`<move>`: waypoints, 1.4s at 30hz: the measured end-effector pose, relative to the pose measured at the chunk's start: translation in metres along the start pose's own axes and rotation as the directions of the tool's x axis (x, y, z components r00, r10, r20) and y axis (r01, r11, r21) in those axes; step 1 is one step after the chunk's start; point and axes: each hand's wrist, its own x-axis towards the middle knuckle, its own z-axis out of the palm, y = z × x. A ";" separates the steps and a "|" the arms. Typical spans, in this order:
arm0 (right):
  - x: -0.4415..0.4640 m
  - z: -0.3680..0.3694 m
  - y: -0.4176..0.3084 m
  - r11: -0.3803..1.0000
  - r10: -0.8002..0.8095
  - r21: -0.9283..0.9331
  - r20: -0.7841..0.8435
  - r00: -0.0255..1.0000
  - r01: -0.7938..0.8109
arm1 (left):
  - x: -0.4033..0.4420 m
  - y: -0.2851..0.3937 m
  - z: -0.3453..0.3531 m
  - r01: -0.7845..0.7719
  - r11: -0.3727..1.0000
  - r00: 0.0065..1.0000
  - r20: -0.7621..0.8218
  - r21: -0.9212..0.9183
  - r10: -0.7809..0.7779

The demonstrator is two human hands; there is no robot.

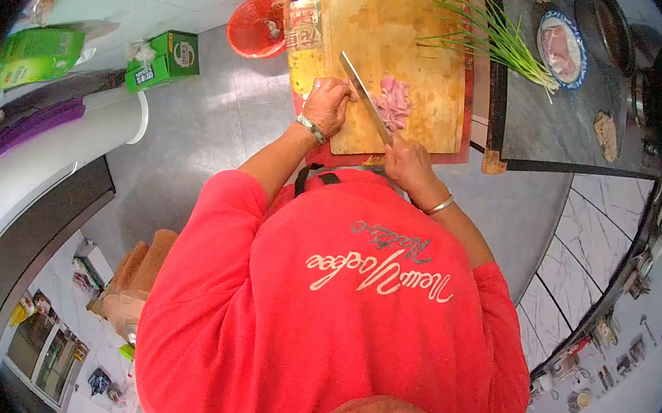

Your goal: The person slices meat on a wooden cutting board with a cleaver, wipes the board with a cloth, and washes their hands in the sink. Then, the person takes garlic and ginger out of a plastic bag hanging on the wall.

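Observation:
My right hand [410, 168] grips the handle of a kitchen knife [367, 98], whose long blade slants up and left across the wooden cutting board [429, 96]. Just left of the blade, my left hand [327, 106] rests on the board with its fingers curled over a piece of meat, mostly hidden beneath them. On the blade's other side lies a small pile of sliced pink meat [393, 103]. Long green scallions [506, 44] reach from the board's upper right over onto the grey counter.
A patterned plate [561, 49] with more meat sits on the counter [545, 131] at the right, near a tan cloth-like piece [605, 136] and dark pans [607, 30]. A red basin [257, 26] stands left of the board. Further left are green packages [171, 60].

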 end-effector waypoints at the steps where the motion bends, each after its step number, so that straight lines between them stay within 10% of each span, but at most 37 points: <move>1: -0.001 0.002 0.002 1.000 0.000 -0.001 0.001 1.000 0.000 | 0.000 0.000 0.001 0.001 1.000 1.000 -0.001 -0.001 -0.001; 22: 0.058 0.031 0.009 0.995 -0.052 0.080 -0.148 0.988 0.064 | -0.004 -0.007 0.000 0.020 1.000 1.000 0.023 -0.005 -0.020; 42: 0.013 0.019 0.007 1.000 -0.017 0.000 0.047 0.999 0.017 | -0.005 -0.008 -0.005 0.009 0.999 0.998 0.067 0.046 -0.012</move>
